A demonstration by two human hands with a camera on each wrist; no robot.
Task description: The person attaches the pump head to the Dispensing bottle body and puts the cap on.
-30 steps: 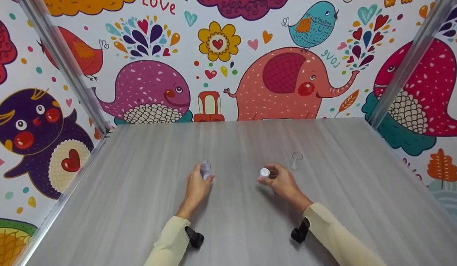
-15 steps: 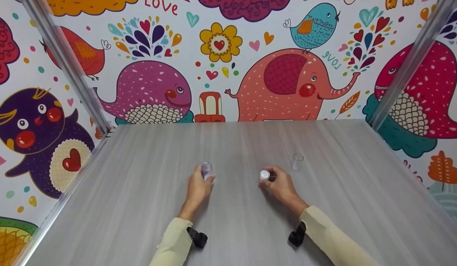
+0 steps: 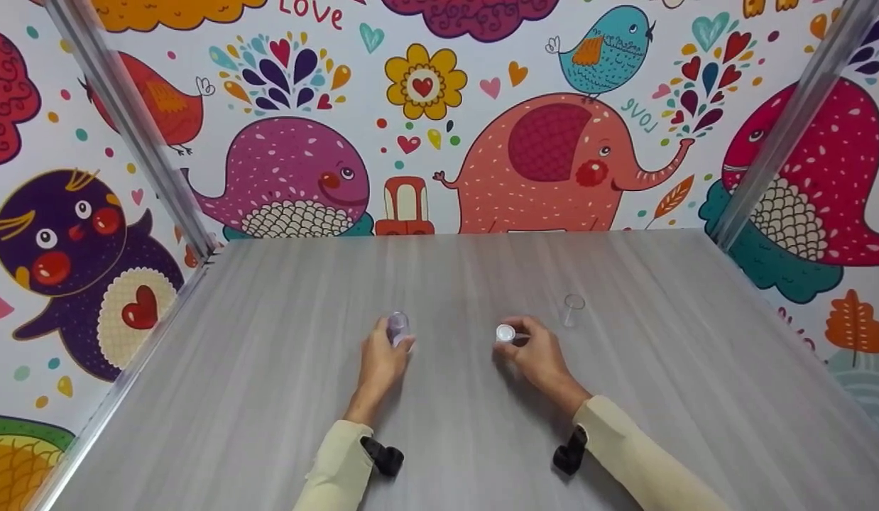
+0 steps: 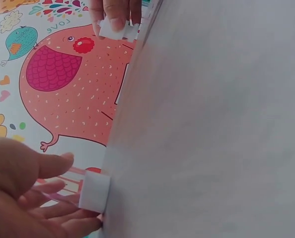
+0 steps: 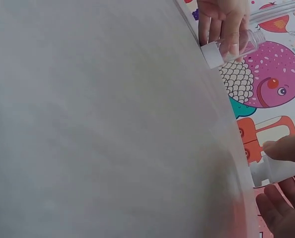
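In the head view my left hand (image 3: 383, 358) grips a small clear bottle (image 3: 398, 326), its thumb on the near side. The right wrist view shows that bottle's bare threaded neck (image 5: 258, 37) at the top and a white base (image 5: 212, 55) near the table. Apart from it, to the right, my right hand (image 3: 542, 358) pinches a white round cap-like piece (image 3: 505, 333) between thumb and fingers. A small stepped part shows on this piece in the right wrist view; its exact kind is unclear. Behind my right hand a clear open-topped cover (image 3: 573, 311) stands on the table.
Both hands are over a grey wood-grain table (image 3: 454, 440). A wall with printed cartoon animals (image 3: 539, 170) rises behind its far edge. Metal posts (image 3: 138, 135) stand at the table's far corners. Each wrist carries a black camera (image 3: 383, 455).
My right hand has shifted very slightly left with the white piece. The left hand keeps its hold on the bottle almost in place, and the clear cover stays where it stands.
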